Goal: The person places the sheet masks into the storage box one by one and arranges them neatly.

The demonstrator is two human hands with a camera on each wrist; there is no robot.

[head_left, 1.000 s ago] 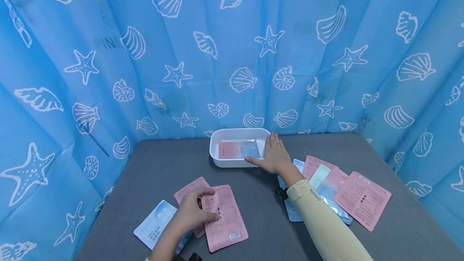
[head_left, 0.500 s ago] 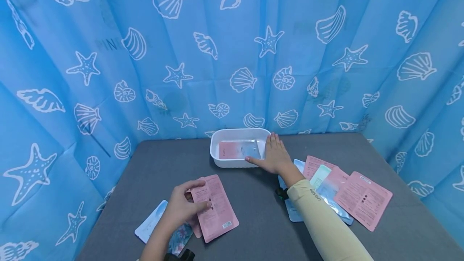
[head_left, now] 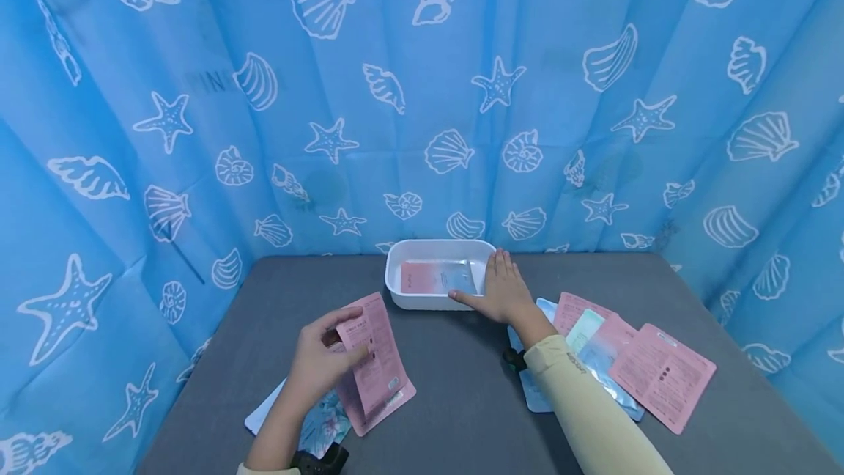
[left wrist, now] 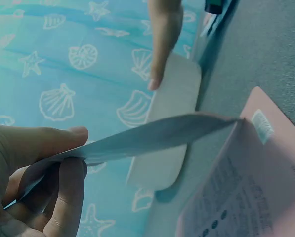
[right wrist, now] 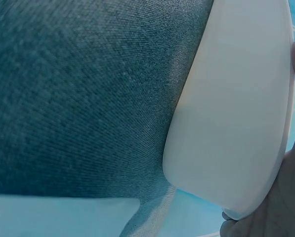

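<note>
From the head view, the left hand (head_left: 316, 366) pinched a pink sachet (head_left: 371, 358) by its upper left corner, lifted and tilted above another pink sachet (head_left: 389, 403) lying on the grey bench (head_left: 455, 387). The held sachet's long axis ran away from the person, toward the white tub (head_left: 440, 274) up and to the right. The right hand (head_left: 502, 292) lay flat against the tub's right rim, fingers straight, thumb along the near wall; it was the nearer hand to the tub. 1 sachet (head_left: 438, 277) already lay inside.

From the left wrist view, thumb and fingers (left wrist: 63, 197) gripped the sachet (left wrist: 152, 136) edge-on, with the tub (left wrist: 169, 123) beyond its far end and the lower pink sachet (left wrist: 246, 187) flat beneath.

From the right wrist view, only the tub's wall (right wrist: 231, 108) and the bench (right wrist: 83, 94) showed clearly, with fingers (right wrist: 280, 197) touching the rim.
</note>
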